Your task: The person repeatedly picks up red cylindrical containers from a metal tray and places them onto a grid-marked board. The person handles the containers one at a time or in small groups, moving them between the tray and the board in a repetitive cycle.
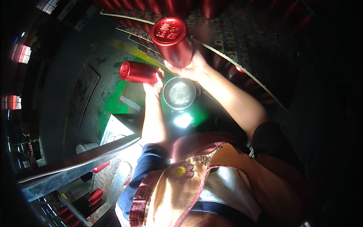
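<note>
My left hand (pixel 155 84) is closed around the lower end of a shiny red cylinder (pixel 141 72). That cylinder lies nearly sideways, its embossed round end pointing left. Higher up and to the right, my right hand (pixel 191 68) grips a second red cylinder (pixel 176 51) near its bottom. Its embossed round end tilts up toward me. The two cylinders are apart. Whether they are bottles or cans cannot be told, as the ends in my hands are hidden. Below and between my hands is a round grey-rimmed piece (pixel 179 92), like a basin or stool top.
Layered boards (pixel 227 56) with rows of red cylinders (pixel 210 8) stand ahead and to the right. A metal beam (pixel 79 166) crosses at lower left, over a machine part holding more red pieces (pixel 96 195). A pale bucket (pixel 86 147) stands behind the beam. The floor (pixel 107 98) is green.
</note>
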